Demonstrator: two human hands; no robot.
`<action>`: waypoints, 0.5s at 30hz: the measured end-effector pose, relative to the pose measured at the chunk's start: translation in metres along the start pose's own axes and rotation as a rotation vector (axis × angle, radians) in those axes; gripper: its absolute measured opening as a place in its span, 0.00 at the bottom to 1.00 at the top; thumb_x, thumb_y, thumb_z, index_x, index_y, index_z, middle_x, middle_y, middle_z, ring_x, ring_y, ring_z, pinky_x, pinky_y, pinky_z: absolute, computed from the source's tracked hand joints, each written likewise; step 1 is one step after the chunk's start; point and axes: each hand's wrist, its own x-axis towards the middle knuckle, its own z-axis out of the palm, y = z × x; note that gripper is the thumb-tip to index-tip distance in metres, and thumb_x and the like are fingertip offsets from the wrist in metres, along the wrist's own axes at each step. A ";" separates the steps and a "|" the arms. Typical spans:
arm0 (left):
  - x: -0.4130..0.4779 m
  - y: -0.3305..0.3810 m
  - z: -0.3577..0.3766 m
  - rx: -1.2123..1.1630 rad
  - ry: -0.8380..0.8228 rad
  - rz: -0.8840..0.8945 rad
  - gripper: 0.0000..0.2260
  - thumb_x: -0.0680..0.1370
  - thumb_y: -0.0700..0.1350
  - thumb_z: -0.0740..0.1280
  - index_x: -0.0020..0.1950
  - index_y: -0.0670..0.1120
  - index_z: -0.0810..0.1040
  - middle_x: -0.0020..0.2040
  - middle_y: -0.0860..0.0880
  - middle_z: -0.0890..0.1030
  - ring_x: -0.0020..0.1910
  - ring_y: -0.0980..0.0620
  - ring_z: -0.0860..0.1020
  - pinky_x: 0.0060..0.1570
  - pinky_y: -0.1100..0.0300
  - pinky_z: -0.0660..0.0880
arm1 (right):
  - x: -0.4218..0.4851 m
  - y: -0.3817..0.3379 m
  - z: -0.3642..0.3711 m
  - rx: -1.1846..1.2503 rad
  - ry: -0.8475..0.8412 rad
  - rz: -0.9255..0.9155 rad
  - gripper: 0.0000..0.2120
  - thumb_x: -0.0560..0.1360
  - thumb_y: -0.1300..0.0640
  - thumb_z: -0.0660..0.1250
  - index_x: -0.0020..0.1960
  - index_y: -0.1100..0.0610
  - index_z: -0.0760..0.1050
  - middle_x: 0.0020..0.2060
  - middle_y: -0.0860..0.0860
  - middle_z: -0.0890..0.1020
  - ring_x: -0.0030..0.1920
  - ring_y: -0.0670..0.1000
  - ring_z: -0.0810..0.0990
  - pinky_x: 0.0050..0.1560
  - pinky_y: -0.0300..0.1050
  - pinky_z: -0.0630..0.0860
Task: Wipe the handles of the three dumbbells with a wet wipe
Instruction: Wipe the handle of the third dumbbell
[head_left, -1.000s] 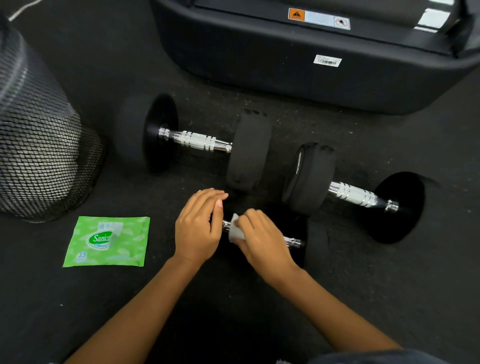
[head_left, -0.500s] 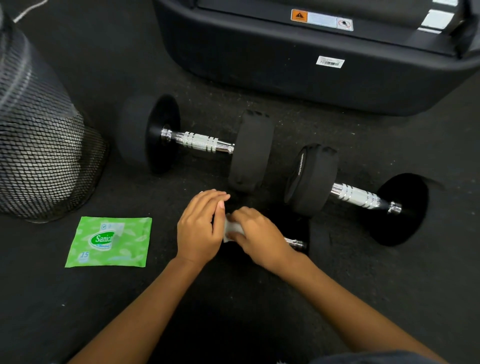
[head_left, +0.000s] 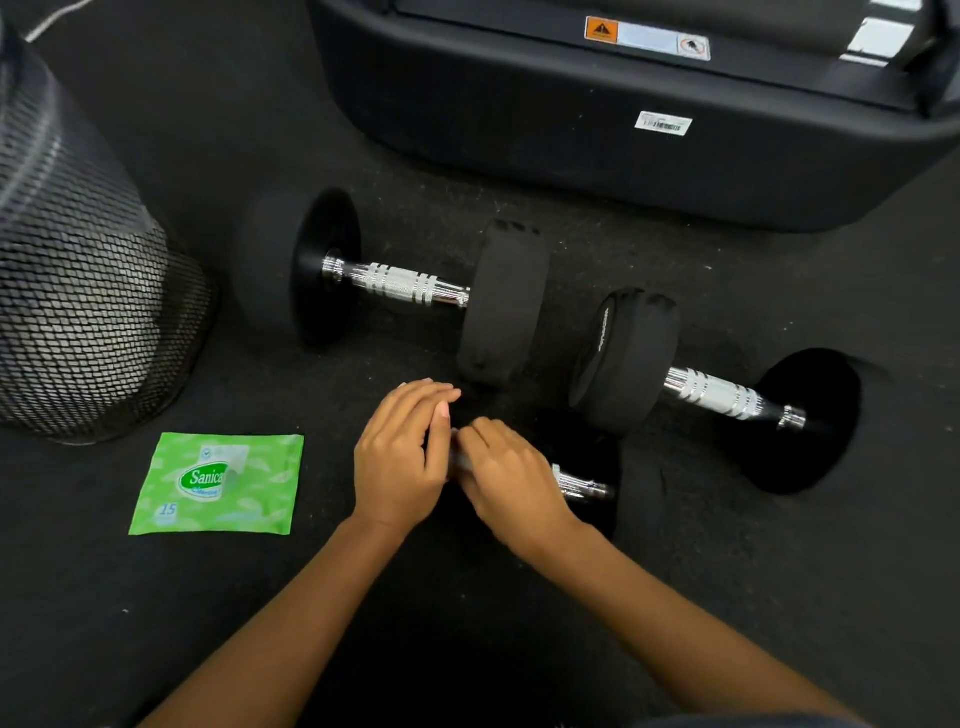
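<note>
Three black dumbbells with chrome handles lie on the dark floor. The nearest dumbbell is small; my right hand is closed around its handle with a white wet wipe mostly hidden under the fingers. My left hand rests on that dumbbell's left end, covering it, fingers together. The far left dumbbell and the right dumbbell lie untouched behind my hands.
A green wet wipe pack lies flat to the left of my hands. A black mesh bin stands at the far left. A large black machine base runs across the back.
My right hand has slid left along the near handle until it meets my left hand; the wipe is now almost covered. More chrome shows at the handle's right end.
</note>
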 end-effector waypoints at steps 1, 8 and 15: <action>0.000 0.000 0.000 -0.002 -0.001 0.002 0.15 0.79 0.43 0.56 0.54 0.41 0.81 0.53 0.47 0.82 0.58 0.54 0.75 0.62 0.56 0.69 | -0.001 0.000 0.002 -0.008 0.042 -0.006 0.13 0.64 0.63 0.74 0.46 0.60 0.75 0.39 0.54 0.79 0.39 0.52 0.79 0.40 0.44 0.77; -0.001 -0.001 0.001 0.005 0.003 0.004 0.15 0.79 0.43 0.56 0.54 0.42 0.81 0.53 0.47 0.82 0.58 0.55 0.74 0.62 0.56 0.69 | 0.027 0.019 -0.012 0.434 -0.356 0.284 0.17 0.73 0.51 0.68 0.59 0.56 0.74 0.54 0.52 0.80 0.53 0.51 0.78 0.53 0.48 0.75; -0.001 -0.002 0.000 0.011 -0.006 0.014 0.15 0.80 0.43 0.55 0.54 0.42 0.81 0.53 0.48 0.82 0.58 0.54 0.75 0.62 0.54 0.69 | -0.004 0.003 0.001 -0.077 -0.047 -0.027 0.13 0.64 0.61 0.75 0.46 0.58 0.77 0.39 0.53 0.79 0.39 0.52 0.79 0.41 0.43 0.75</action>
